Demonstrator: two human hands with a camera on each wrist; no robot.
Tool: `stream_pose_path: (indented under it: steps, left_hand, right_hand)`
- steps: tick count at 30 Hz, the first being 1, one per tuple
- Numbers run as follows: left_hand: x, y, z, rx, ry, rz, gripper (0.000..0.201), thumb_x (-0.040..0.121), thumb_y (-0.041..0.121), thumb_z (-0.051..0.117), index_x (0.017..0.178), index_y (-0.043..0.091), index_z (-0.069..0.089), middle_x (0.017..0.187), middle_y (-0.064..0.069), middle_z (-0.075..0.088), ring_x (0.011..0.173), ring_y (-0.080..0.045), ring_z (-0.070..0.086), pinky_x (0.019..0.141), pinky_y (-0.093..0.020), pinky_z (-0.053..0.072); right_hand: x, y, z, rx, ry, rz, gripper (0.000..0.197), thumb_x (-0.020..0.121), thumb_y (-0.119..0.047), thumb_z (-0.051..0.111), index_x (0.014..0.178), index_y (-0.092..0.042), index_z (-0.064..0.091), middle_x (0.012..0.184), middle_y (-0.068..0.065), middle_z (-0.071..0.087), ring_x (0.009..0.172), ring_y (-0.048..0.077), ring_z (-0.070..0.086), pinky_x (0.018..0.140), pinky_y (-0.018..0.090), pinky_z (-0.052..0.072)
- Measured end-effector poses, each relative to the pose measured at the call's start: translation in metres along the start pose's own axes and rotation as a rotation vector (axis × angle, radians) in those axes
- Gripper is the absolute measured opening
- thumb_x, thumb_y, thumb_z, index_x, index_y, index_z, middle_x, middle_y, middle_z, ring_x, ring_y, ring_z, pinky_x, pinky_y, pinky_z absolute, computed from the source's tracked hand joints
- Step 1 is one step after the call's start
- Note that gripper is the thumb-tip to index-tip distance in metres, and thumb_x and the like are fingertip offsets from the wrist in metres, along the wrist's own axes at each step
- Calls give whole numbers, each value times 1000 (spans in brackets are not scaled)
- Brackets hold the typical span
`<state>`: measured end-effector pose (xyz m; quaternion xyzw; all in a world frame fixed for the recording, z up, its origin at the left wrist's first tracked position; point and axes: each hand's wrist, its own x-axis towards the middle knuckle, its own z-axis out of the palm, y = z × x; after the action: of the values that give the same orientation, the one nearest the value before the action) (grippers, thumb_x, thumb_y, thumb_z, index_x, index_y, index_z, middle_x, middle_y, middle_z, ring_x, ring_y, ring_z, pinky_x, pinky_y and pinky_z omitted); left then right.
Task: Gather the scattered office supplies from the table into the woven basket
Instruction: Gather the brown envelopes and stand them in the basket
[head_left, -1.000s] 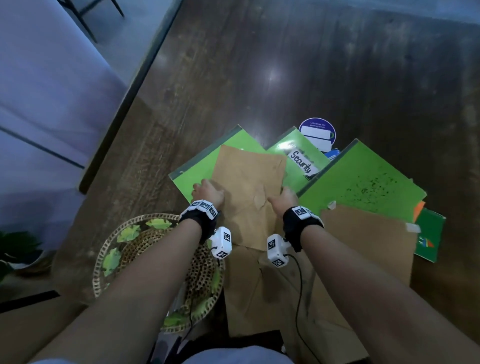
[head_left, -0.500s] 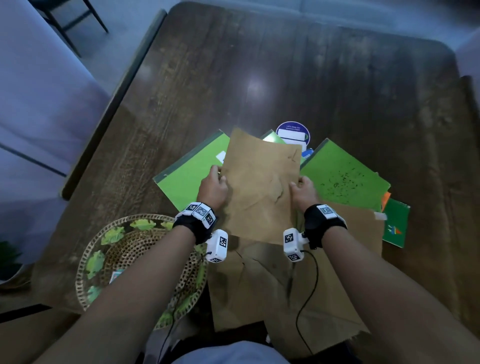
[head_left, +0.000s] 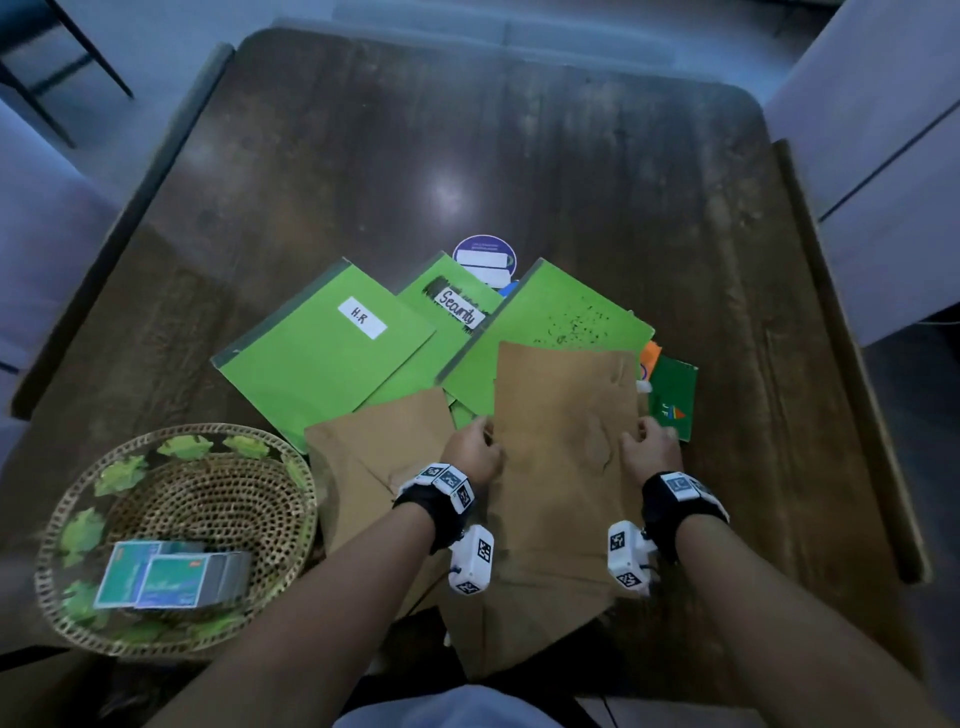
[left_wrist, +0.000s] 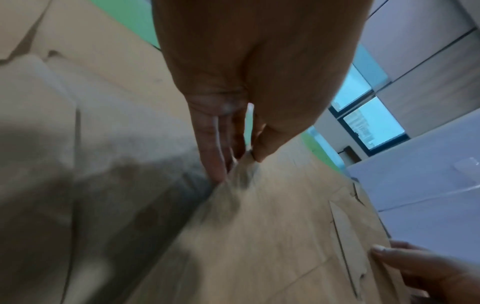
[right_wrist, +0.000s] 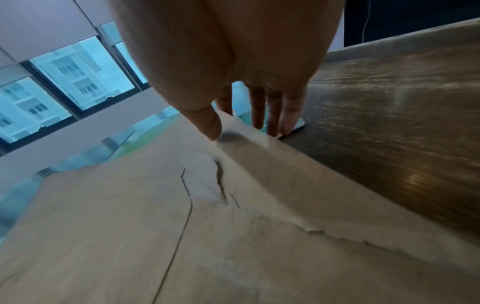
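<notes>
Nearest, the brown envelope is held by its 2 side edges: the left hand pinches the left edge between thumb and fingers, and the right hand clamps the right edge, thumb on top, fingers under. Left of it sits the woven basket holding a card pack. Beyond, 3 green folders fan across the table.

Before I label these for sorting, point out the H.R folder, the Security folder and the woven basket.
H.R folder (head_left: 322, 358): head view, green cover.
Security folder (head_left: 441, 296): head view, cover's upper part.
woven basket (head_left: 208, 499): head view, bare inner weave.
</notes>
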<state>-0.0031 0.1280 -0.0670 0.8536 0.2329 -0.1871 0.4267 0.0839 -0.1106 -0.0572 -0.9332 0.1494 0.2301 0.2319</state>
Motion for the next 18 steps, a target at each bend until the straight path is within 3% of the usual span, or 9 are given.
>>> stream_pose_path:
  steps: [3,6,9,14,18]
  left_hand:
    - [-5,1,20,69,76,-59,28,90,14,54,117,14,61,120,-13,54,98,-33,59,86,-34,48]
    - [-9,4,28,93,105,-149,38,90,17,55,128,15,56,131,-14,47,104,-34,59,86,-35,48]
    - [-6,7,31,47,98,-197,34,89,16,58,123,11,57,126,-13,58,110,-31,59,90,-35,48]
    - [-3,9,27,-61,66,-245,22,91,10,55,112,10,61,111,-9,64,95,-27,61,74,-30,48]
    - [3,4,27,-53,22,-231,17,89,5,54,102,11,62,109,-11,67,98,-30,63,84,-38,55]
  right_hand:
    - [-1,21,1,-14,-56,32,53,96,-32,56,145,-19,42,140,22,41,125,41,47,104,43,40]
    - [-4,29,1,81,-113,29,62,95,-29,56,152,-20,32,144,19,46,127,39,50,103,42,42]
    - [-5,29,2,144,-157,35,60,95,-26,57,149,-14,35,142,16,52,127,36,52,104,41,43]
    - [-2,31,0,170,-138,39,50,95,-20,56,143,-11,45,139,15,55,126,35,52,104,40,42]
    - [1,35,0,154,-112,23,45,95,-12,55,139,-11,47,135,16,58,122,36,55,99,38,42]
